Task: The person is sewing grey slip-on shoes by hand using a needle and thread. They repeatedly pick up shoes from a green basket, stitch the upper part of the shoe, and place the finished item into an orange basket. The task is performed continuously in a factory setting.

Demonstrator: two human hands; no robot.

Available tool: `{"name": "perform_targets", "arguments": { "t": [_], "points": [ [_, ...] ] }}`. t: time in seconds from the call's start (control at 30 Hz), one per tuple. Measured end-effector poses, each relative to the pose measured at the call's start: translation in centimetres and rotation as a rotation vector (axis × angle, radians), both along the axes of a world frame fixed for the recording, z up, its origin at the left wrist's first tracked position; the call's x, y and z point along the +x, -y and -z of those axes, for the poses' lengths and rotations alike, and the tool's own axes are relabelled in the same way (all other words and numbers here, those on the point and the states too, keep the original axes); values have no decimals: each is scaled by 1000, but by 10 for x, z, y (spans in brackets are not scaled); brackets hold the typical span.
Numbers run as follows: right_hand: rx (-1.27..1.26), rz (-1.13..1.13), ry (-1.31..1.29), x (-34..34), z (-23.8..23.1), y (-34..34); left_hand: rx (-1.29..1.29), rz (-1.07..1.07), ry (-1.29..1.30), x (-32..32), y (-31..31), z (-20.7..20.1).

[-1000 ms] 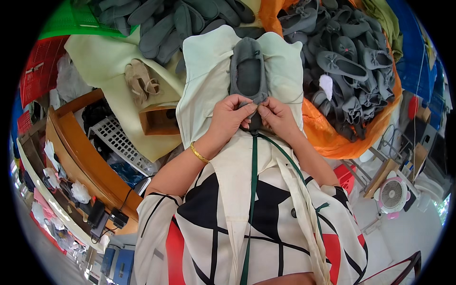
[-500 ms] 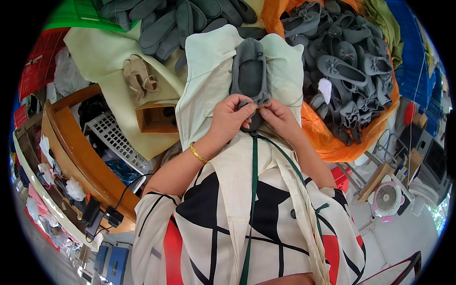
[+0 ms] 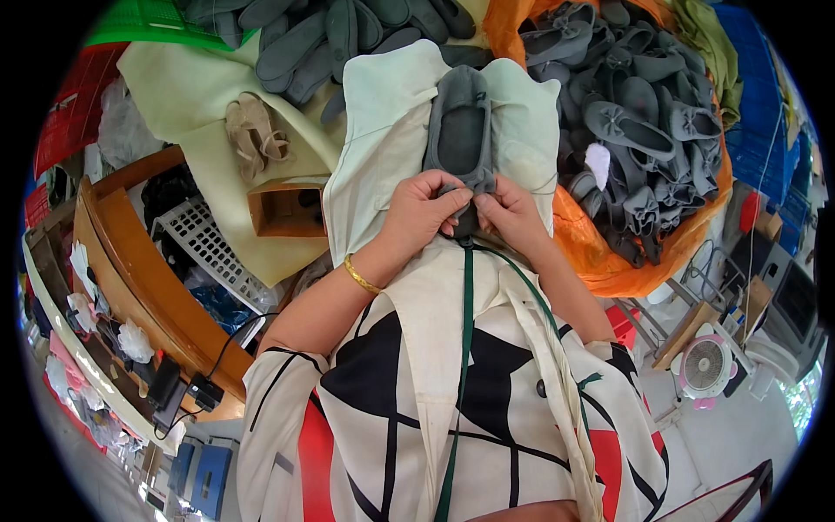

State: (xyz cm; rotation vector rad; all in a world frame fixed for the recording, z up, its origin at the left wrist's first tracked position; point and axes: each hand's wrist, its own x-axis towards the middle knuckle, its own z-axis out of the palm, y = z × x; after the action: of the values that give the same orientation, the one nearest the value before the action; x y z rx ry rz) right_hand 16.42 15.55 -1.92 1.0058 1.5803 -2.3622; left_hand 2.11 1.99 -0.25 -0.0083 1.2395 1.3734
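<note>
A dark grey flat shoe lies on the pale cloth over my lap, its heel pointing away and its toe toward me. My left hand pinches the bow at the front of the shoe's opening between thumb and fingers. From the other side, my right hand is closed on the same bow. The two thumbs almost meet. Fingers hide most of the bow and part of the toe.
An orange sack full of grey bow shoes stands to the right. Several grey shoes lie at the far side. Left are beige sandals, an open cardboard box, a white perforated basket and a wooden desk. A fan stands at right.
Both hands stay at the bow; the fingertips have shifted slightly, with the right thumb now more upright against it. The shoe has hardly moved.
</note>
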Motion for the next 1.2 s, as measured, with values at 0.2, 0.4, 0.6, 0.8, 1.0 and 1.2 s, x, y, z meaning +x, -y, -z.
{"name": "perform_targets", "arguments": {
  "t": [0.2,0.4,0.6,0.8,1.0,1.2],
  "points": [
    [-99,27,-96,-8,-16,-4,0,33,9,2,-3,1],
    [-120,-117,-24,-16,-22,-19,-45,145,-178,9,-3,9],
    [916,-199,-175,-40,-61,-20,-13,270,-430,0,4,-3],
    [1240,-235,-469,-45,-57,-3,34,243,-819,-2,11,-10],
    [1087,-28,-508,-39,-73,-7,71,246,-698,12,7,10],
    [-148,500,-81,9,-77,-57,175,354,-1018,10,13,-14]
  ]
}}
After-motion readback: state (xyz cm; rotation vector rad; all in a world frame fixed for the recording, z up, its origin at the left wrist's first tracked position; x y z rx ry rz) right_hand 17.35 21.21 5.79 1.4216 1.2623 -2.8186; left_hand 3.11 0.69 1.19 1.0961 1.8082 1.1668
